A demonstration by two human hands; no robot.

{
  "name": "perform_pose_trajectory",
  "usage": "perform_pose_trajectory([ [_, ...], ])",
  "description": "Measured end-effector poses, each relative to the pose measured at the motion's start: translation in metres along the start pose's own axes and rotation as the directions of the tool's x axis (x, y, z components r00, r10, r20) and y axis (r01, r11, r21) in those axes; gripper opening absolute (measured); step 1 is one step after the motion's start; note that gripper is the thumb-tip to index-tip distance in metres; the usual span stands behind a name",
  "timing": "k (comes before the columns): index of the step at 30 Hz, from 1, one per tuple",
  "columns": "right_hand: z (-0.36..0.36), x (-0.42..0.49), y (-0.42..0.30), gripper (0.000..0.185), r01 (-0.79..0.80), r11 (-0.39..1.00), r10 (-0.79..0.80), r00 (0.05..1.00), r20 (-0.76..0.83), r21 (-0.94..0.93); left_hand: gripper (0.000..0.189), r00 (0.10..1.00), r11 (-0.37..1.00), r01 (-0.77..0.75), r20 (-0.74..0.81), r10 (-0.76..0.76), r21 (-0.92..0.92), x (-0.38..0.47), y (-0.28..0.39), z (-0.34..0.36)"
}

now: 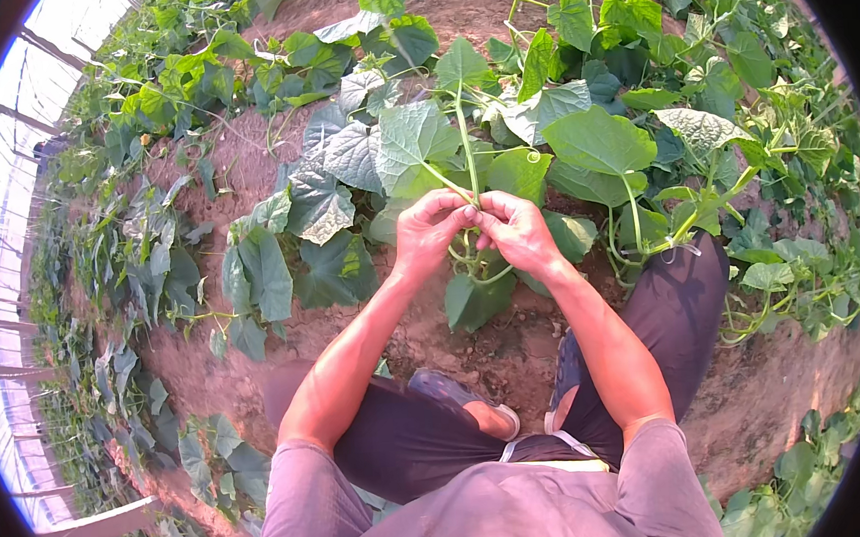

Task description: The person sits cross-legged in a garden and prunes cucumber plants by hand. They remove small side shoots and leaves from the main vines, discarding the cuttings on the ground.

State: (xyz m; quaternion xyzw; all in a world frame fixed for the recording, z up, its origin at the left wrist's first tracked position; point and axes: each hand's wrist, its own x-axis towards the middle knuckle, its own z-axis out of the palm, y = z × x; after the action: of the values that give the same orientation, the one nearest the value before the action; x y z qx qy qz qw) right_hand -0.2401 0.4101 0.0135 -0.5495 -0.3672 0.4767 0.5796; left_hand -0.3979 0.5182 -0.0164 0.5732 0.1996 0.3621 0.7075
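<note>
Both hands meet on a green vine stem [468, 146] of a broad-leaved, cucumber-like plant, in the middle of the head view. My left hand [429, 231] pinches it between thumb and fingers, at the base of a leaf stalk [444, 178]. From the other side my right hand [514, 230] grips the same spot, the thumbs almost touching. A large pale leaf [415, 146] rises just beyond my left fingers. Below the hands, a curled lower stem [492, 277] and a dark green leaf [477, 302] hang over the soil. The exact pinch point is hidden by my fingertips.
A thick vine with a clear plastic clip [686, 247] lies by my right knee. Leafy vines [266, 272] spread left and ahead over bare brown soil [224, 152]. At far left is the greenhouse wall's frame [96, 525]. My shoes [453, 390] rest on the ground between plants.
</note>
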Motion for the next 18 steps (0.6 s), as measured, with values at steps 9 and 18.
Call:
perform_pose_trajectory([
  [9,-0.001,0.001,0.006,0.023,-0.008,0.999,0.008,1.000,-0.008,-0.045,0.018,0.974,0.793,-0.185,0.001,0.226,0.580,-0.007,0.009,0.004],
  [18,0.007,-0.010,0.002,0.018,0.081,0.966,-0.092,0.995,-0.037,-0.246,0.010,0.827,0.925,0.355,-0.414,-0.379,-0.137,-0.012,0.011,-0.009],
])
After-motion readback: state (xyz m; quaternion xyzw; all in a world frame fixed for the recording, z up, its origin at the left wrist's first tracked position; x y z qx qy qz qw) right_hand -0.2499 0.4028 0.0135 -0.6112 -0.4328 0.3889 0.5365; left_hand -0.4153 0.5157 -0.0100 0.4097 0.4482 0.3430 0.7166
